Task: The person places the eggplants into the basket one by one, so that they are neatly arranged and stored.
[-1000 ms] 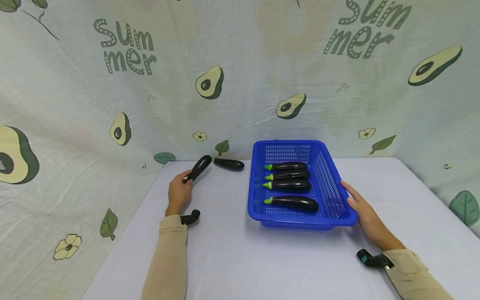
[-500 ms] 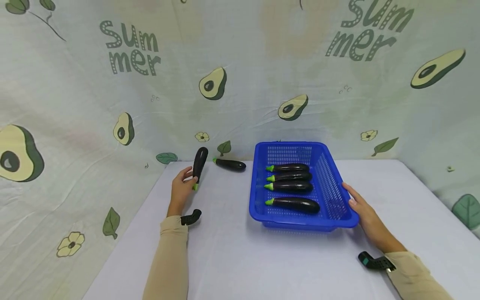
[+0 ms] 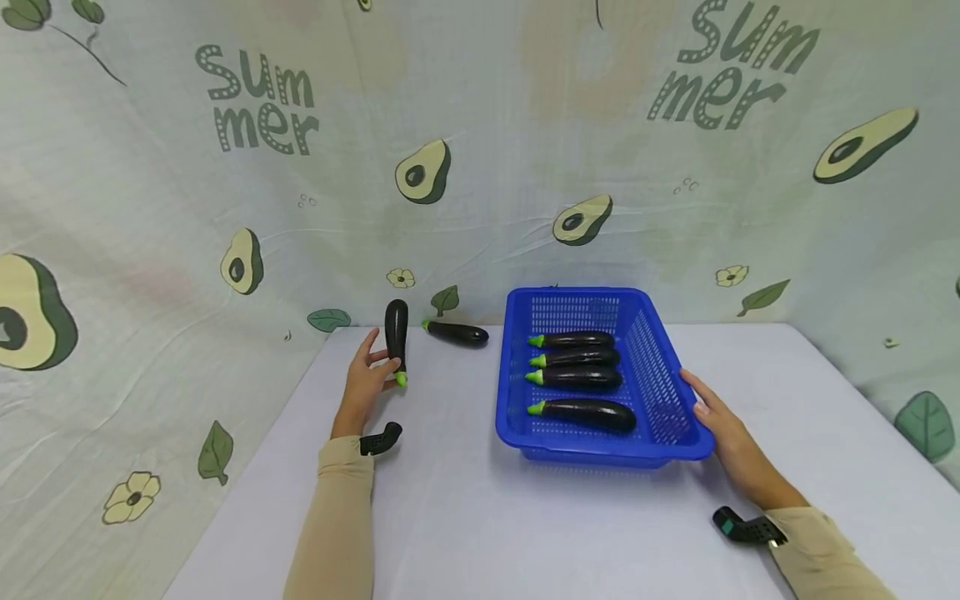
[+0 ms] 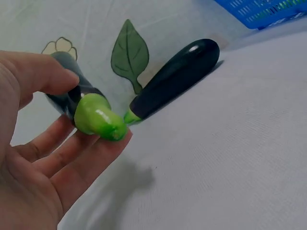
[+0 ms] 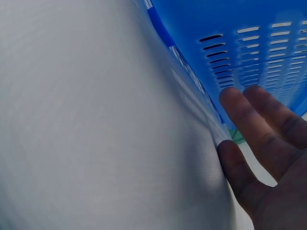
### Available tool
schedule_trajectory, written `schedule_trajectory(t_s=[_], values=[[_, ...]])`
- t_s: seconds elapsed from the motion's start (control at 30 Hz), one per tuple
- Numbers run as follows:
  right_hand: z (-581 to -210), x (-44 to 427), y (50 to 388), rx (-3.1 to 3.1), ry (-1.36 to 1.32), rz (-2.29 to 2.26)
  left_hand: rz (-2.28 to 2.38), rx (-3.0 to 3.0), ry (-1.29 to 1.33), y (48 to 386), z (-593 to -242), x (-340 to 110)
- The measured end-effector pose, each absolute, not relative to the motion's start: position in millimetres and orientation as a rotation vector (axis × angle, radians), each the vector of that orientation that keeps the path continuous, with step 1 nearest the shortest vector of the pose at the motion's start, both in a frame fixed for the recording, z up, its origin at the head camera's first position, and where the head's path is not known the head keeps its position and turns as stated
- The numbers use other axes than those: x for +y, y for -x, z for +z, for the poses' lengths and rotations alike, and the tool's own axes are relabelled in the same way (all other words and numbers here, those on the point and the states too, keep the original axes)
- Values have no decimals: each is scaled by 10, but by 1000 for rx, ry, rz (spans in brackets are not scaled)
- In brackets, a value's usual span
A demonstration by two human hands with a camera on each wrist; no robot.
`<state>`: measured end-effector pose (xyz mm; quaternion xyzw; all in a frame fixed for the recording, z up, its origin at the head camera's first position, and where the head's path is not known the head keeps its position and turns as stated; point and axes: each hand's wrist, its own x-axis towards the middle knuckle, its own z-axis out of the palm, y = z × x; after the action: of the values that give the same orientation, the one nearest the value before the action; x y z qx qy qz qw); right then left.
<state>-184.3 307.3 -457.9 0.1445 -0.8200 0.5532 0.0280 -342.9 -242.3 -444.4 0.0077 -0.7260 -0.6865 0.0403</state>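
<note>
In the head view my left hand (image 3: 367,383) pinches an eggplant (image 3: 397,337) near its green stem end, holding it raised with the dark end up. The left wrist view shows the thumb on one side of the held eggplant's green cap (image 4: 96,115) and fingers beneath it. Just right of it, another eggplant (image 3: 457,334) lies on the table. My right hand (image 3: 731,433) holds the right rim of a blue plastic basket (image 3: 513,400); in the right wrist view, its fingers (image 5: 254,120) reach beneath the rim, by the slotted outer wall. Several eggplants (image 3: 585,413) lie in the basket, stems leftward.
A white-covered table (image 3: 450,500) fills the foreground. Behind it and along both sides hangs a cloth (image 3: 495,167) printed with avocados, leaves and lettering. Black wrist-worn devices (image 3: 381,438) sit at both sleeve cuffs.
The held eggplant has swung from a rightward slant to nearly upright, and its green stem end has come into sight by the left hand. The right hand and basket stay put.
</note>
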Motion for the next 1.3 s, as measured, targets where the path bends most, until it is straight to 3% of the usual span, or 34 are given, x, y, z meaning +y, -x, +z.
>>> schedule_trajectory(t_s=[1.3], values=[[-4576, 3051, 1826, -2504, -474, 1716, -2186, -2302, 305, 3379, -4368, -2090]])
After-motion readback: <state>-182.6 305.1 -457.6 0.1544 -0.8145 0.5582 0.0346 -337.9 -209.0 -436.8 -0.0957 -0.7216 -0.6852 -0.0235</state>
